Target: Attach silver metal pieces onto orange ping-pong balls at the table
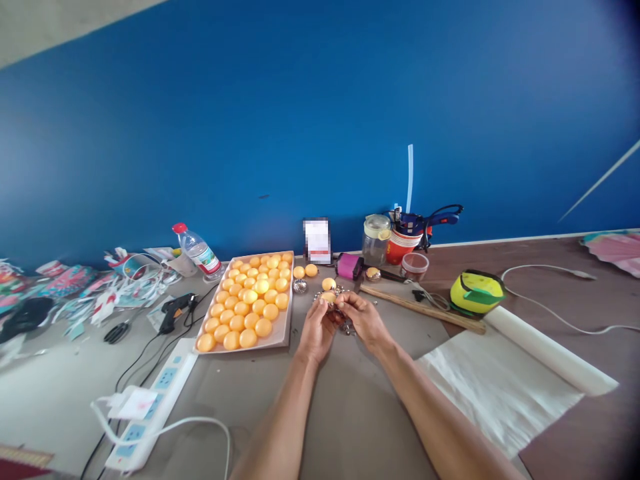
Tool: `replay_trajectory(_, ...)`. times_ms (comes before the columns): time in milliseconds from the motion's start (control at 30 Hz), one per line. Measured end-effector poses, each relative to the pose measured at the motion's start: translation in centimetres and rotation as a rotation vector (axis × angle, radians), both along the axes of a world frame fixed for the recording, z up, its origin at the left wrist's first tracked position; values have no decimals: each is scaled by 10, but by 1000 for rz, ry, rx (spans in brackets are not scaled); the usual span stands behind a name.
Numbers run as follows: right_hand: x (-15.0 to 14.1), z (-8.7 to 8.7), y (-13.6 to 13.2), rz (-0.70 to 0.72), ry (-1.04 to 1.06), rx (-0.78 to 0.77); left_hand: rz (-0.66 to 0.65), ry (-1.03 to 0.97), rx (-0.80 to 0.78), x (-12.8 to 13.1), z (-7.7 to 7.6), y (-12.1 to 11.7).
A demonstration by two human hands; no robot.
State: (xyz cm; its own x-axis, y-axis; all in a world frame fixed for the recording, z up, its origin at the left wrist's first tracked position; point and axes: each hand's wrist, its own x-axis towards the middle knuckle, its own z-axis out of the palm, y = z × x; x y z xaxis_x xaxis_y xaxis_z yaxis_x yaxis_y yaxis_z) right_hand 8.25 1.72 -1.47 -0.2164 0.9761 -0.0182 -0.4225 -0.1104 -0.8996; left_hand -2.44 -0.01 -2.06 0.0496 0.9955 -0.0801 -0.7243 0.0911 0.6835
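Near the middle of the table, my left hand (pixel 320 328) is closed around an orange ping-pong ball (pixel 328 297). My right hand (pixel 364 321) meets it from the right, its fingertips pinched together at the ball's side; whatever they hold is too small to make out. Shiny silvery beads or studs (pixel 347 328) lie under and around both hands. Just beyond sits another orange ball (pixel 329 284). Two more loose balls (pixel 305 271) rest farther back, beside a ball covered in silver pieces (pixel 300 286). To the left, a shallow box (pixel 289 333) holds many orange balls.
Left of the box are a water bottle (pixel 200 252), a glue gun (pixel 175 312), scissors (pixel 117 332) and a power strip (pixel 150 413). On the right lie a wooden stick (pixel 425 308), a yellow-green tape roll (pixel 477 292) and a white roll (pixel 550 353). A jar (pixel 376 240) stands behind.
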Motion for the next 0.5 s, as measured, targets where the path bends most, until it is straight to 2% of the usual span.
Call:
replay_trajectory(200,2,-5,3,97,21,-37,1,36,21,-1,-2,-1)
replay_trajectory(500,6,-5,4,151,5,-34,44,106,38,1,-5,-2)
